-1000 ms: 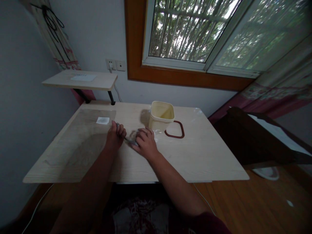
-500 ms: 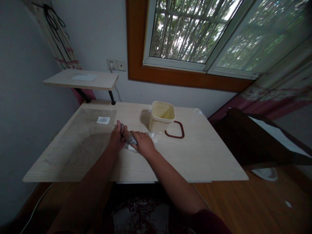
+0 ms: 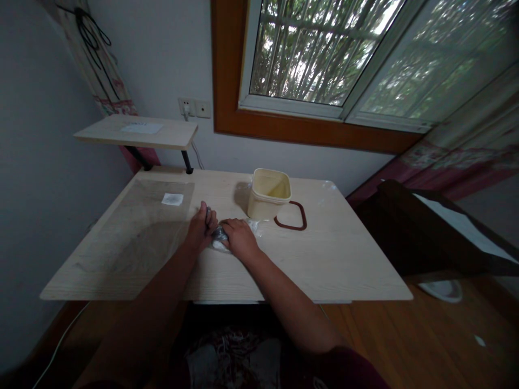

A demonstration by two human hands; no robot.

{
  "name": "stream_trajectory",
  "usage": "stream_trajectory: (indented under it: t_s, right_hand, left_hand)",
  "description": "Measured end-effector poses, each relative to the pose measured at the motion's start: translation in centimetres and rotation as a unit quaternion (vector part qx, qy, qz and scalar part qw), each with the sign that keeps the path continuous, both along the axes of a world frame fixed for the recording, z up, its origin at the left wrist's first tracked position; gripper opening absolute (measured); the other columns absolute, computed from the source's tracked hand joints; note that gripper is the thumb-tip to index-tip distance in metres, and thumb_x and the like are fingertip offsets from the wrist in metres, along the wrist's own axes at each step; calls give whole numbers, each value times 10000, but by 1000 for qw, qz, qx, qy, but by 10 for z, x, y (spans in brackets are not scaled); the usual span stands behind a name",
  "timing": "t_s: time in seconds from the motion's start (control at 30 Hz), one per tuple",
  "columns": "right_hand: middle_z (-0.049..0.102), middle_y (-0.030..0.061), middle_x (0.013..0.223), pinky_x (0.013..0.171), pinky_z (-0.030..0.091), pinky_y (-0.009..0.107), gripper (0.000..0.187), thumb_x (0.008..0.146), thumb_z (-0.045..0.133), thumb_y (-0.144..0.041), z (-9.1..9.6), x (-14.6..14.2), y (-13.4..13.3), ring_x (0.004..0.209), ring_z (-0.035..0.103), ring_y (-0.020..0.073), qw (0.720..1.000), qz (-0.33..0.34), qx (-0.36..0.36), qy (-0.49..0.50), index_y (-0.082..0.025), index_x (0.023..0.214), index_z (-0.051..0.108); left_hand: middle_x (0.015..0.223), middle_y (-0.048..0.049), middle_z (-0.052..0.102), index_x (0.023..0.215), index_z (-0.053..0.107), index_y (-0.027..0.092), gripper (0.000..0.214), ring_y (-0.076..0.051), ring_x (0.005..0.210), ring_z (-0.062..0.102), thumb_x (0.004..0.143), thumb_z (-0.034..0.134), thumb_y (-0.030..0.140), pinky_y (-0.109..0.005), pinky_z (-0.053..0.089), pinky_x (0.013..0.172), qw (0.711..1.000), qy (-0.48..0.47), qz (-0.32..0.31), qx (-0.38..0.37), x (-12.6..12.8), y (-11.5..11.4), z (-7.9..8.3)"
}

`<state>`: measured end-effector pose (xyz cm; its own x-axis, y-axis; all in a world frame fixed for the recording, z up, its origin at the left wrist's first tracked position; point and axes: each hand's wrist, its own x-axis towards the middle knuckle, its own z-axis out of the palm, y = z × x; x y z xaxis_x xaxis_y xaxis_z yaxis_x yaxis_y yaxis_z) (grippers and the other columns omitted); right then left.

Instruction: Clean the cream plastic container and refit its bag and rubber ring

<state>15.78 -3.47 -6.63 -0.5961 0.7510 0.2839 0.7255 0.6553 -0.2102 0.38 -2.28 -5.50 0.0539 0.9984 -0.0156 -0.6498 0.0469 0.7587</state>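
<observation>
My left hand [image 3: 201,230] and my right hand [image 3: 238,238] meet in the middle of a pale wooden table [image 3: 344,265]. Both are closed on a small bunched piece of clear plastic wrap or bag [image 3: 219,236] with something grey inside it. More of the crinkled plastic [image 3: 254,226] trails to the right of my right hand. What the grey thing is I cannot make out.
A cream plastic tub [image 3: 269,193] stands open just behind my hands, its dark red lid ring [image 3: 291,216] lying beside it. A transparent mat [image 3: 138,227] with a small white packet [image 3: 172,199] covers the table's left. A raised shelf [image 3: 138,132] is at back left; a dark bed frame [image 3: 425,232] stands right.
My hands have come together. The left hand moved right and the plastic with the grey thing has been gathered into a tight bunch between them.
</observation>
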Motion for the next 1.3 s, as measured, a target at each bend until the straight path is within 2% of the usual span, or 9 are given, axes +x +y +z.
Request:
stream_trajectory:
  t_s: [0.3,0.93,1.3]
  right_hand:
    - [670,90,1165,951,415,378,348,865,723,-360,0,1,1,1072,576,254,1000,-1,4,-7,-170,1147,645]
    - [660,101,1172,962,409,387,346,857,729,-328,0,0,0,1090,567,254,1000,-9,-13,-8,-179,1156,639]
    - [666,87,1149,952,412,384,358,835,752,-337,-1,1,0,1070,566,253,1000,-9,5,-7,-177,1137,644]
  left_hand:
    - [455,50,366,556,373,183,563,-57,327,244,951,491,565,-230,144,334,1000,-10,-1,15,-3,0,-1]
    - [450,47,375,552,362,180,572,-50,331,265,933,518,577,-211,165,336,1000,-15,-4,-5,-1,-1,1]
    - [444,50,358,552,341,181,577,-51,327,250,947,493,573,-213,157,332,1000,-18,2,-7,-1,-1,2]
